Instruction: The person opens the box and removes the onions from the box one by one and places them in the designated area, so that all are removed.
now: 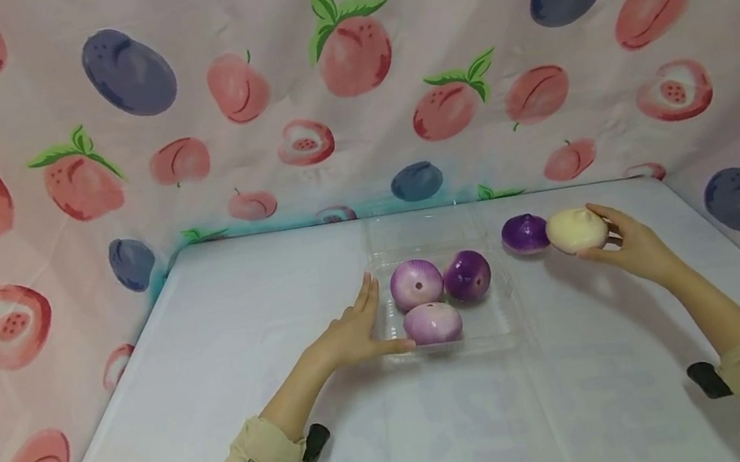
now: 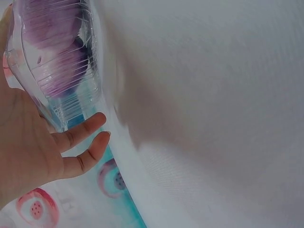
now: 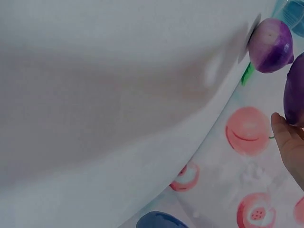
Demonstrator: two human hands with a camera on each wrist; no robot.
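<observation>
While the left hand [image 1: 348,338] is touching a clear tray [image 1: 493,322] at centre of the head view, fingers [image 1: 366,299] straight, the right hand [image 1: 631,247] is gripping a pale-topped onion [image 1: 574,230] at centre right, wider axis running across the frame; the tray, containing three onions [image 1: 416,279], is lying to its lower left. A purple onion [image 1: 524,237] is sitting between, just beside it. Left wrist view: the tray is occupying upper left, two fingers extending below. Right wrist view: the pale-topped onion is showing purple at right edge, the hand beneath.
</observation>
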